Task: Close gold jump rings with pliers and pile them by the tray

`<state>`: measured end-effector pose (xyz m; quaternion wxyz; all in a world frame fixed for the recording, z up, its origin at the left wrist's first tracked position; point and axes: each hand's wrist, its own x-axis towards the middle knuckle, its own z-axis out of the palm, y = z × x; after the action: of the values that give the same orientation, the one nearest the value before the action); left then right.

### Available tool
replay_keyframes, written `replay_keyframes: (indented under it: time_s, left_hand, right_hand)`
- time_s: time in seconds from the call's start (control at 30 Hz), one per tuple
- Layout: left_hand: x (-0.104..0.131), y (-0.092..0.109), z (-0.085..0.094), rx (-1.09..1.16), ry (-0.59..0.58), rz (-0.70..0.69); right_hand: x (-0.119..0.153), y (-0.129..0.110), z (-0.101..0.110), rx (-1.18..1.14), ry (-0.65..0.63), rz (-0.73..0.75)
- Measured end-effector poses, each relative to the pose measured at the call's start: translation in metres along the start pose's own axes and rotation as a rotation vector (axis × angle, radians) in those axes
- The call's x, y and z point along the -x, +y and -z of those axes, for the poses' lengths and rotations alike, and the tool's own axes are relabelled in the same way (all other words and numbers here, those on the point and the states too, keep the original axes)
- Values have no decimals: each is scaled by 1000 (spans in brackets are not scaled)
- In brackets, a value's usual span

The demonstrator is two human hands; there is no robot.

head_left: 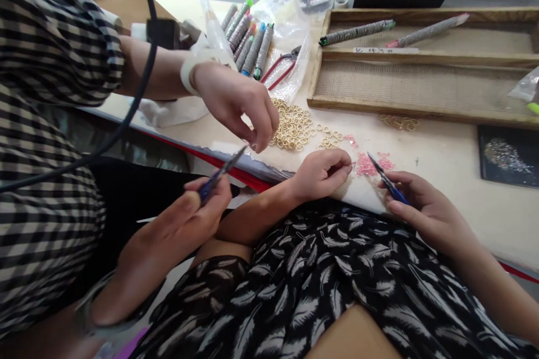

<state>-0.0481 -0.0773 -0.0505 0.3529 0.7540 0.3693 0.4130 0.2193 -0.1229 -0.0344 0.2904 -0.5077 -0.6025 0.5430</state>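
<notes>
My left hand (pixel 323 175) rests at the table's near edge, thumb and fingers pinched together. Whatever sits between the fingertips is too small to make out. Just to its right lies a pile of small pink pieces (pixel 367 164). My right hand (pixel 425 207) is closed around blue-handled pliers (pixel 392 186), their pointed metal jaws tilted up and left over the pink pile. Gold rings (pixel 292 126) are heaped beyond my left hand, with a few loose ones trailing right.
At left, a co-worker in a checked sleeve (pixel 54 28) holds similar blue-handled pliers (pixel 214 179). Behind lie wrapped rods (pixel 248 39), red-handled cutters (pixel 283 67) and wooden mesh trays (pixel 421 114). A black pad (pixel 497 171) bears tiny metal bits. A dark cable (pixel 145 76) hangs at left.
</notes>
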Motion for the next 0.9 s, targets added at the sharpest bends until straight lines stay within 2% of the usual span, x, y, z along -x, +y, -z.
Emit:
replay_keyframes:
  time_s: [0.3,0.9]
  left_hand:
    - [0,2,1,-17,-14,35]
    - [1,0,-1,-6,6,-6]
  right_hand:
    - [0,-3,0,-6,-9,-16]
    - [1,-3,1,13,-13,-7]
